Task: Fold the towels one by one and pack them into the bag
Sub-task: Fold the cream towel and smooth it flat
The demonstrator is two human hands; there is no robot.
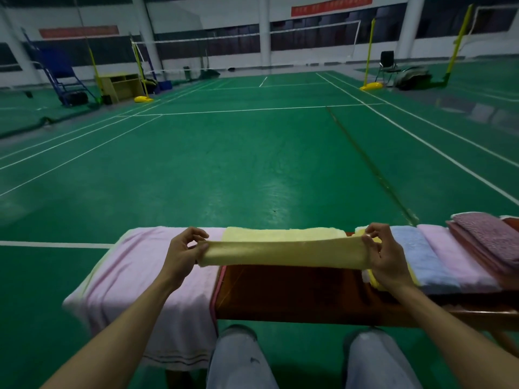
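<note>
A yellow towel (283, 252) is stretched flat between my two hands above a dark wooden bench (295, 293). My left hand (184, 252) pinches its left end and my right hand (386, 256) pinches its right end. The towel's far part lies on the bench's back edge. A large pink towel (146, 282) drapes over the bench's left end. No bag is in view.
To the right on the bench lie folded towels side by side: yellow (376, 282), light blue (421, 262), pink (455, 262) and a dark pink stack (488, 242). My knees (241, 357) are just in front of the bench. Green court floor (252, 164) stretches beyond.
</note>
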